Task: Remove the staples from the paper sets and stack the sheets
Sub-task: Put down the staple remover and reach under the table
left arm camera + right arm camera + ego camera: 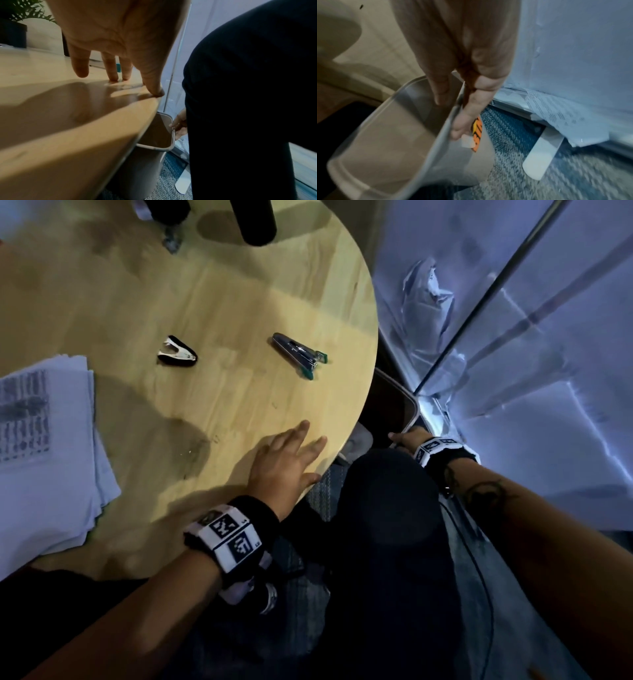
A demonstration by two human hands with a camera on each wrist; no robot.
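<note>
Head view: left hand (pixel 284 460) rests flat, fingers spread, at the table (pixel 222 296) right edge; right hand (pixel 409 440) grips the bin (pixel 388 135) rim below. Sheets (pixel 44 453) lie stacked at the left edge. Judged step: clearing staples; next, sweep debris into the bin.

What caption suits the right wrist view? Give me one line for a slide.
Right hand grips the rim of a grey bin beside the table edge, above blue carpet.

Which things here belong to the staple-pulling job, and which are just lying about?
Part of the job:
- staple remover
- stack of paper
- waste bin, held at its rim by the right hand
- left hand, flat on the table

Just lying about:
- stapler
- plant
</note>
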